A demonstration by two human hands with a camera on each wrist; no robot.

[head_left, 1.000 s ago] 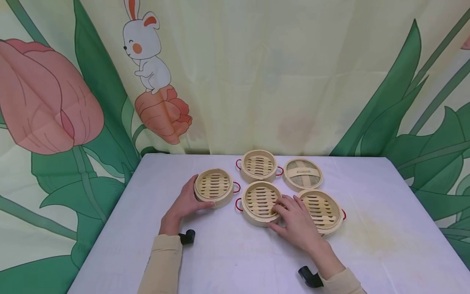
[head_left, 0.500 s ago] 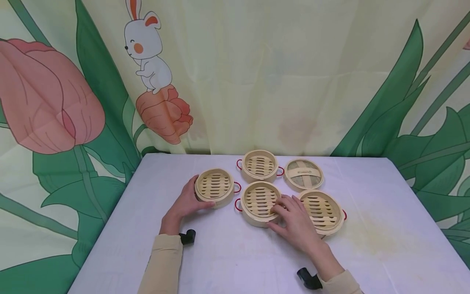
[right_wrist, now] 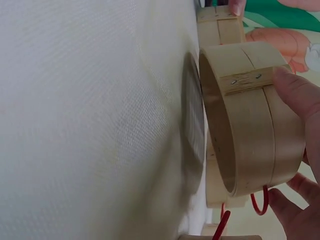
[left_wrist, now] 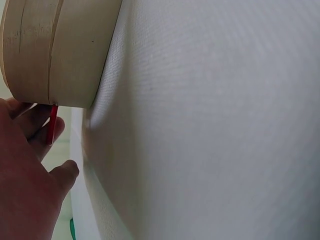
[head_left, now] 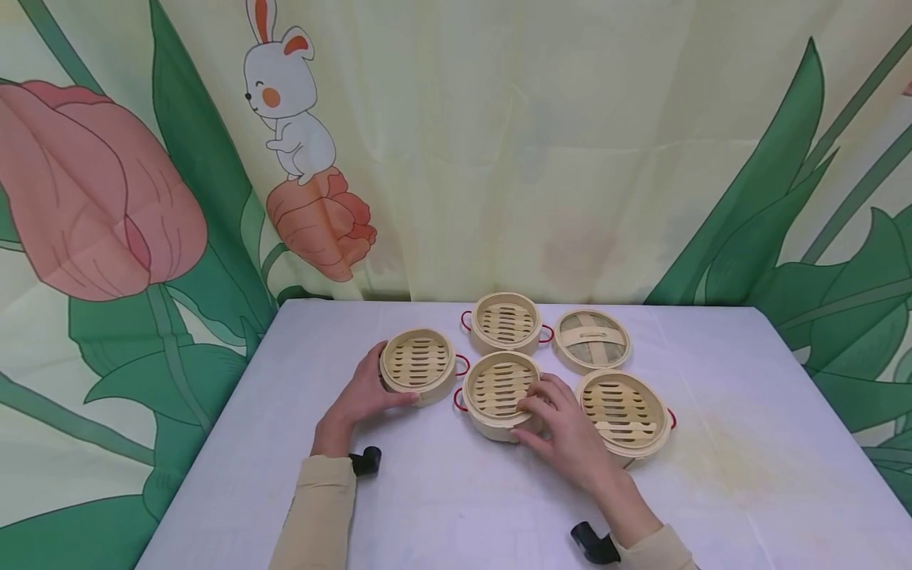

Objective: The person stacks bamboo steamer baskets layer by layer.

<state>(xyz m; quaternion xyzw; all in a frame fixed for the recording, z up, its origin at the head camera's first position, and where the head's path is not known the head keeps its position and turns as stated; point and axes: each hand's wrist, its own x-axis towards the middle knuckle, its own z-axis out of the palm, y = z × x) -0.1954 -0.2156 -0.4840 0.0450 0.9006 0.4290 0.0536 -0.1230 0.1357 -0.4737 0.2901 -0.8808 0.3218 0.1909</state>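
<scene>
My left hand [head_left: 365, 394] holds the left bamboo steamer basket [head_left: 417, 360], thumb along its front and fingers at its far left side. In the left wrist view, its red handle [left_wrist: 52, 125] sits against the fingers. With thumb and fingers, my right hand [head_left: 566, 431] grips the near side of the middle steamer basket [head_left: 501, 385]. The right wrist view shows that basket [right_wrist: 255, 120] tilted, its lower edge raised off the cloth above a shadow. Its slatted inside holds nothing visible.
Behind stands another steamer basket [head_left: 505, 321] with red handles, beside a woven bamboo lid [head_left: 591, 340]. A further basket [head_left: 624, 413] lies just right of my right hand. All rest on a white tablecloth [head_left: 456, 507] before a printed curtain [head_left: 570, 158].
My right hand and the middle basket have shifted slightly left, widening the gap to the basket on the right. The left hand and its basket look nearly unmoved.
</scene>
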